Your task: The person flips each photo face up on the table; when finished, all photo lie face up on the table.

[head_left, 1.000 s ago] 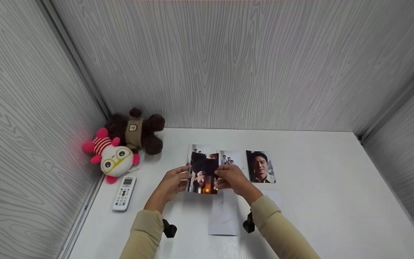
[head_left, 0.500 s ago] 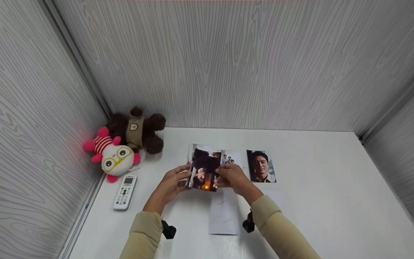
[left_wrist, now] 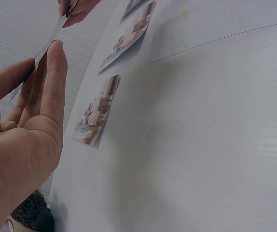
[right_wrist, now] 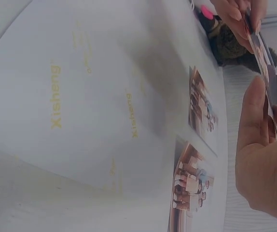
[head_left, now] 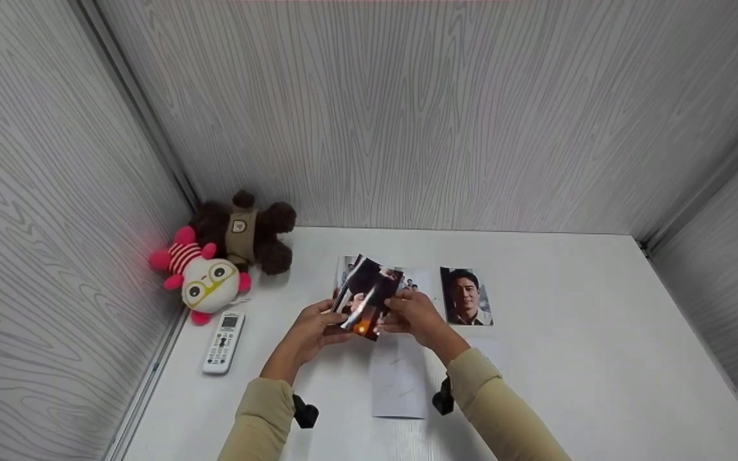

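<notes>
Head view: the photo print (head_left: 369,291) has tilted clockwise above the surface (head_left: 567,352), towards its back edge, seemingly being turned, not set down. Left wrist: left hand (left_wrist: 30,130) pinches 1 side. Right wrist: right hand (right_wrist: 264,164) pinches the other.

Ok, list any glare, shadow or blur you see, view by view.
Head view: a white streak of glare crosses the held photo; left wrist view: a broad, soft-edged shadow runs down the table; right wrist view: grey shadow near the top, and the paper's smaller yellow print is too blurred to read.
</notes>
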`<action>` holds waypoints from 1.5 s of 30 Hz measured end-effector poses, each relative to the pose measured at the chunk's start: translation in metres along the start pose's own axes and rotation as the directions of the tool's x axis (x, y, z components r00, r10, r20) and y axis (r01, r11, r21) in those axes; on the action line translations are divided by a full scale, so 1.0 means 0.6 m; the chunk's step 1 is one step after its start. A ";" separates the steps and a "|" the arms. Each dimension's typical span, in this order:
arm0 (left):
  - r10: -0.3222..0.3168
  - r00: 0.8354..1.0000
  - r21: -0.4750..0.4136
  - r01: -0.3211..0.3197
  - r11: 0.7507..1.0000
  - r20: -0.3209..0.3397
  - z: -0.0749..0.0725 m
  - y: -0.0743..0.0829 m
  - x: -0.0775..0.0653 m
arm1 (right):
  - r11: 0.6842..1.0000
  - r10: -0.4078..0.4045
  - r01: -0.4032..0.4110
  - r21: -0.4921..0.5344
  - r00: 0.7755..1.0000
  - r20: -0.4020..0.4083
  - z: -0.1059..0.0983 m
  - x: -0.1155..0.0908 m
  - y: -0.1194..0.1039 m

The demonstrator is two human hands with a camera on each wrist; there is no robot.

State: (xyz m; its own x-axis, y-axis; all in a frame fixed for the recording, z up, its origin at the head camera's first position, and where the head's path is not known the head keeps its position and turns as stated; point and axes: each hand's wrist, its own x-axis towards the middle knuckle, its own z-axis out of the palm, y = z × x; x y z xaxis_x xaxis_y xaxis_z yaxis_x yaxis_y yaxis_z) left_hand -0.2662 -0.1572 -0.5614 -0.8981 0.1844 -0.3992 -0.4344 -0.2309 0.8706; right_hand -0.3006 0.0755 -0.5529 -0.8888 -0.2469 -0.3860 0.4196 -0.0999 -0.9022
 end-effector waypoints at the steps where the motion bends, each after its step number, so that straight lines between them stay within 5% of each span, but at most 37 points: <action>1: -0.005 1.000 0.005 0.005 1.000 -0.007 -0.001 0.000 0.000 | 1.000 0.003 -0.003 0.003 1.000 0.001 -0.002 0.000 0.000; 10: -0.017 0.998 0.008 0.017 1.000 -0.054 -0.012 0.005 -0.002 | 0.999 0.017 -0.016 0.038 0.999 -0.033 -0.020 0.006 -0.003; 22: -0.038 0.989 0.077 0.049 0.996 -0.141 -0.010 0.010 0.001 | 0.999 -0.037 0.037 -0.036 0.999 -0.004 -0.019 0.005 0.007; 34: -0.002 0.992 -0.072 -0.007 0.997 -0.127 -0.008 -0.001 0.001 | 0.994 -0.021 0.026 0.110 0.998 -0.052 -0.016 0.006 0.005; 45: 0.047 0.984 -0.135 -0.071 0.988 -0.173 -0.002 0.007 0.005 | 0.997 -0.019 0.017 0.073 0.999 0.027 -0.015 0.003 0.008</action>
State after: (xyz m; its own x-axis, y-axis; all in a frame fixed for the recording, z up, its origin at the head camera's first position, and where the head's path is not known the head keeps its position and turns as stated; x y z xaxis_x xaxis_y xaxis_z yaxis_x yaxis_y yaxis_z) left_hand -0.2706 -0.1586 -0.5593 -0.9156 0.0049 -0.4021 -0.3752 -0.3705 0.8497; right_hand -0.3021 0.0833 -0.5598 -0.8914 -0.2710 -0.3634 0.4167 -0.1740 -0.8922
